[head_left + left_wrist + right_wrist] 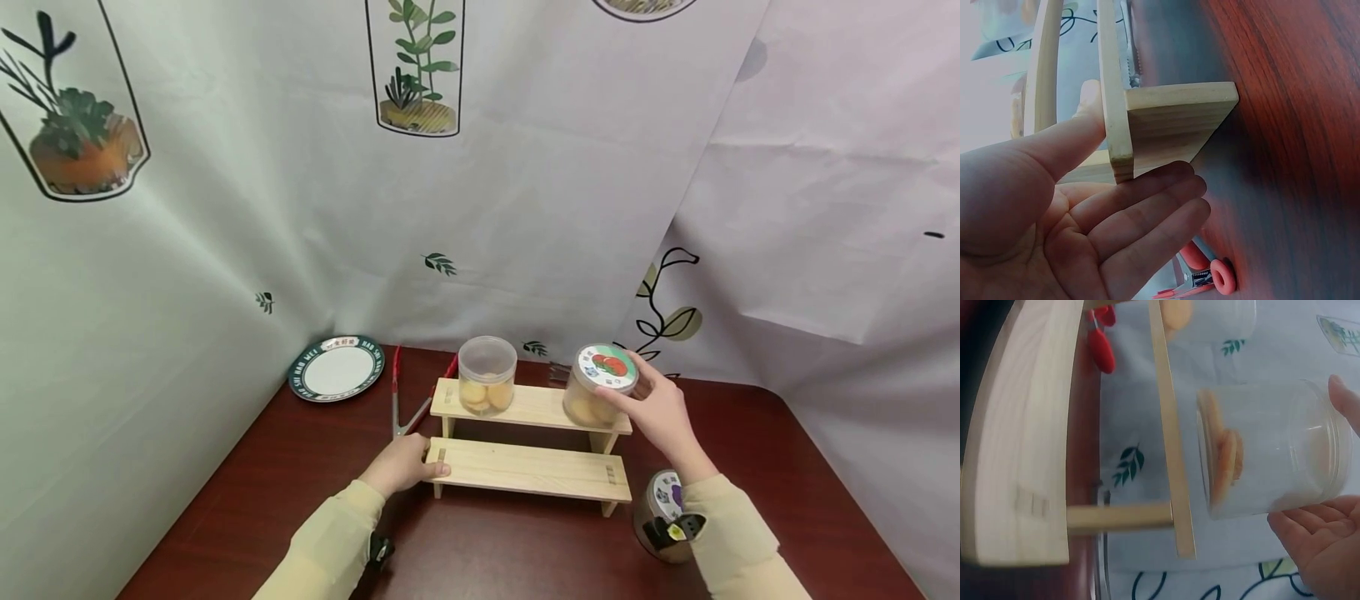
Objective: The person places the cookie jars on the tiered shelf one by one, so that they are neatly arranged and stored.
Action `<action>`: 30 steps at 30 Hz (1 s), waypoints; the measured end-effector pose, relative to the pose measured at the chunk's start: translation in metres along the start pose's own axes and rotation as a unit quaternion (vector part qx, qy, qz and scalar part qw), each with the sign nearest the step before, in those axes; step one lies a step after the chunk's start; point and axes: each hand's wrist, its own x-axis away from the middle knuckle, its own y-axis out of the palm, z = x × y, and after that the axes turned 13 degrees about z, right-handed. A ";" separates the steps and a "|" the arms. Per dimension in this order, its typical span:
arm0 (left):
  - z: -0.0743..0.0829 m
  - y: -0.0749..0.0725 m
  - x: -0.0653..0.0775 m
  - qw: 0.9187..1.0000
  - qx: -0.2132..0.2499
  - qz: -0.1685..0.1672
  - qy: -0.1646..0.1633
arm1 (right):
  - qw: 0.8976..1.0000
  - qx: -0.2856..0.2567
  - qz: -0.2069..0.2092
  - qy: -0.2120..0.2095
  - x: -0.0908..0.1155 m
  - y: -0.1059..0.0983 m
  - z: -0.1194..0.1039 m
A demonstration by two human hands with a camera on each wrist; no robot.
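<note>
Gripping tomato-labelled biscuit jar [1266, 450] near top, between thumb and fingers of right hand [663, 412], just above right end of two-tier wooden stand [525, 460]. Pinching lower tier [536, 473] at left end with left hand [405, 462]. Could topple if released too near stand's edge; may slip if held too lightly. Looks translucent, cylindrical, roughly upright, with round biscuits [1227, 462] at base, red tomatoes on lid label [606, 365].

Your left hand [1085, 219], lower left, grips the wooden rack [1115, 106] mid-frame; a red-handled tool [1194, 256] sits bottom center, wood-grain tabletop [1291, 162] right.
</note>
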 end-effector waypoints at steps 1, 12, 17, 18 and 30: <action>0.001 0.000 0.000 1.000 0.001 0.000 -0.002 | 1.000 -0.004 -0.001 -0.001 0.000 0.003 -0.001; 0.004 0.002 0.002 1.000 -0.011 0.009 -0.019 | 0.999 -0.026 -0.020 0.000 0.000 0.029 -0.010; 0.003 0.003 0.000 1.000 -0.005 0.004 -0.019 | 0.999 -0.026 -0.021 0.007 0.000 0.032 -0.009; 0.003 0.004 0.000 1.000 -0.004 0.002 -0.020 | 0.999 -0.024 -0.021 0.008 0.000 0.032 -0.008; 0.002 0.003 0.000 1.000 0.005 0.005 -0.020 | 0.999 -0.013 -0.033 0.007 -0.002 0.032 -0.009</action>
